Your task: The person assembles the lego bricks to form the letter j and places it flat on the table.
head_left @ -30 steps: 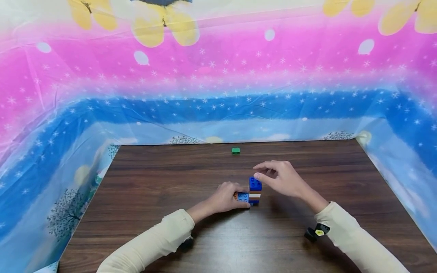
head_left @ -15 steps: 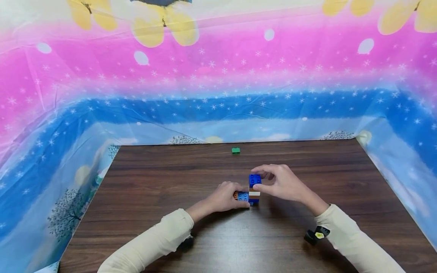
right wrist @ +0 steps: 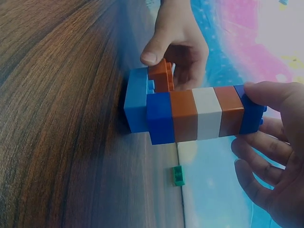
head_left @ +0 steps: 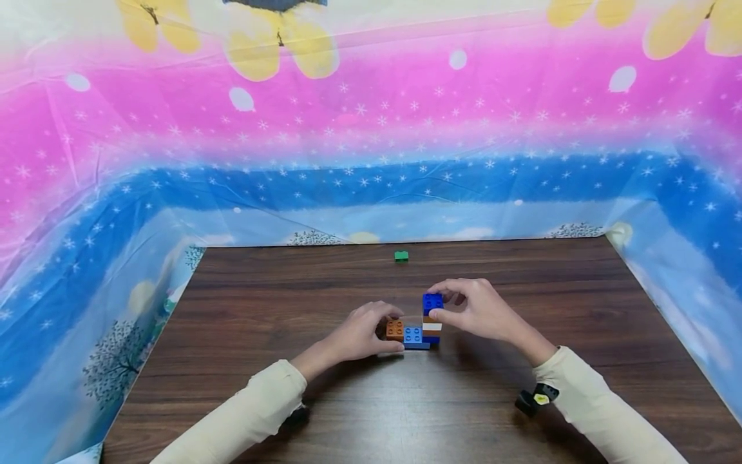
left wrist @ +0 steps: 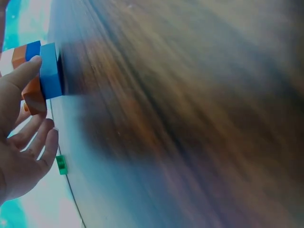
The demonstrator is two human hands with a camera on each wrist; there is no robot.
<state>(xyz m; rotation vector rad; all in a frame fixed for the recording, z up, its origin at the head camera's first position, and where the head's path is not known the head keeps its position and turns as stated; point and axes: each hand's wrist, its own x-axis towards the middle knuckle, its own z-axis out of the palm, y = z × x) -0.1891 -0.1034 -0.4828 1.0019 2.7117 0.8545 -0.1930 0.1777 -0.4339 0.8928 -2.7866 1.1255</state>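
Observation:
A tower of toy building bricks rises from the right end of a light blue base brick (right wrist: pixel 137 102). From the bottom it goes dark blue, orange, white (right wrist: pixel 207 114), orange and dark blue. My right hand (head_left: pixel 478 309) pinches the top dark blue brick (head_left: pixel 432 303), thumb in front and fingers behind. On the base's left end sits a studded orange brick (head_left: pixel 395 328). My left hand (head_left: pixel 362 332) spans that brick, its thumb at the near side and its fingers curled at the far side. Light blue studs (head_left: pixel 413 334) show between the orange brick and the tower.
A small green brick (head_left: pixel 401 256) lies near the far edge of the dark wooden table (head_left: pixel 278 290). Behind and at both sides hangs a printed pink and blue cloth (head_left: pixel 371 129).
My left hand has slid left along the base, uncovering the orange brick. My right hand has come down slightly and taken hold of the tower's top brick.

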